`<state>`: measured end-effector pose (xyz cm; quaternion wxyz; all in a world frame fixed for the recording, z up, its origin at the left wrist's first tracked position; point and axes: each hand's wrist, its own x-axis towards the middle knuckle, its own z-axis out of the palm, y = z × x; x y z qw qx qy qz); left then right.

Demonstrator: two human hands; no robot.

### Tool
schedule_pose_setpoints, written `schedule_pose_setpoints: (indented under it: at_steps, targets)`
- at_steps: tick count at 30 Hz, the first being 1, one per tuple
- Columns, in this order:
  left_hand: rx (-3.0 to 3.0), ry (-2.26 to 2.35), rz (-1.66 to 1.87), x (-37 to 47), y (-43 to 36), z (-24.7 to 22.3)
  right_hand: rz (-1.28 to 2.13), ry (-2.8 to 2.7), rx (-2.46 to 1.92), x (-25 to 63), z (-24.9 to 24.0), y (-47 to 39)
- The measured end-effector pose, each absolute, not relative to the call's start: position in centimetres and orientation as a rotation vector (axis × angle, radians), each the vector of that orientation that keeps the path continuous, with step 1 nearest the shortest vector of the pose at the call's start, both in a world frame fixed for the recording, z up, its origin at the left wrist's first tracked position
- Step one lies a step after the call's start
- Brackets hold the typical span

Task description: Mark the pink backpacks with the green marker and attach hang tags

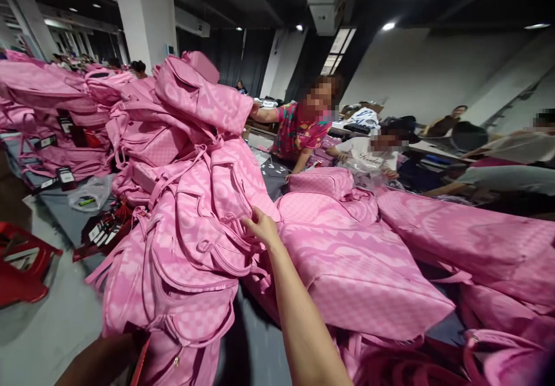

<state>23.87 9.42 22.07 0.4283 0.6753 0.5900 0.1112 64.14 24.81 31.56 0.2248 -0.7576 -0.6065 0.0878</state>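
Observation:
Pink patterned backpacks lie in a tall heap in the middle. My right hand (261, 227) reaches forward, its fingers closed on the edge of a pink backpack (232, 181) on the near side of the heap. At the bottom left, my left forearm (102, 363) shows dark beside a lower pink backpack (197, 322); the fingers of that hand cannot be made out. A large pink backpack (347, 259) lies just to the right of my right arm.
Across the table a person in a colourful shirt (299, 129) touches the top backpack (203, 94). Another person in white (373, 155) works behind. Tags (102, 230) and a plastic bag (92, 194) lie left, near a red stool (26, 264).

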Motion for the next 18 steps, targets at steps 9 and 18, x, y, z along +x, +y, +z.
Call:
schedule_pose_setpoints:
  at_steps: [9, 18]
  targets:
    - [1.889, 1.373, 0.311, 21.2, 8.8, 25.7, 0.064, -1.603, -2.220, 59.7, 35.1, 22.0]
    - [1.681, 1.373, 0.228, 18.3, 7.9, 25.4, -0.065, -1.743, -1.980, 53.9, 36.2, 12.9]
